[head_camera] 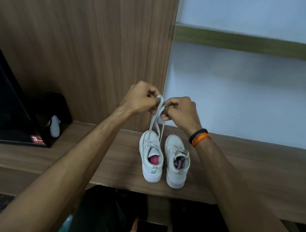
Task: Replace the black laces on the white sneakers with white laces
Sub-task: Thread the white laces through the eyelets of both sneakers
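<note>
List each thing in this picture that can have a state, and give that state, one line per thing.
Left white sneaker: upright on the wooden shelf, white lace ends pulled up.
Right white sneaker: upright beside it, lace lying loose at the collar.
White lace: ends raised, crossing between the hands.
Left hand: pinches one lace end.
Right hand: pinches the other lace end.

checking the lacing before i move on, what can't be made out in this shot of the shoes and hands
- Head view: the lace ends vanish inside the curled fingers of the left hand and right hand.
- Head view: the eyelets of the left sneaker are too small to count.
- Head view: the knot on the right sneaker is blurred.
- Head view: the black screen is cut off by the left edge.
</note>
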